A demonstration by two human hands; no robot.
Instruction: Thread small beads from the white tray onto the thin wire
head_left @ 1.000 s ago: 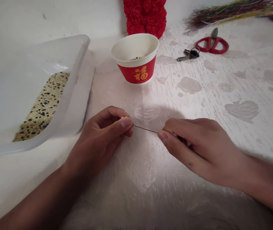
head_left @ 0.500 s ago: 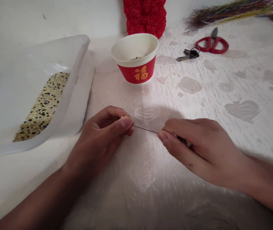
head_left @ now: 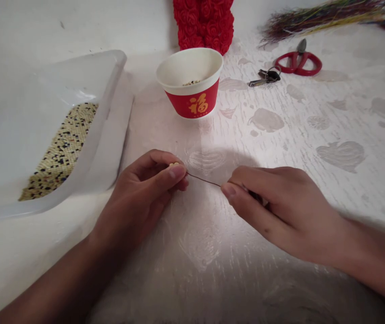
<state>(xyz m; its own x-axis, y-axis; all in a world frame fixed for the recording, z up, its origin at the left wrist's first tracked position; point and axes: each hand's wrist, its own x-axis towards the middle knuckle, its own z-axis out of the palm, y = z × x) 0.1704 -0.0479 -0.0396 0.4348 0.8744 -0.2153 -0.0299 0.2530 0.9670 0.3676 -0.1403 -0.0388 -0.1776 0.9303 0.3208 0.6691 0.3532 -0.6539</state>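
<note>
As the left hand pinches one bead and the right hand pinches one wire, one cup stands beyond.

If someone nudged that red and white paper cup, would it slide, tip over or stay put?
It would probably move easily. The paper cup looks thin and holds only a small heap of beads, so it is likely light. Its rim is wider than its base, so a high push might tip it. The tablecloth looks smooth, so a low push would likely slide it.
</note>
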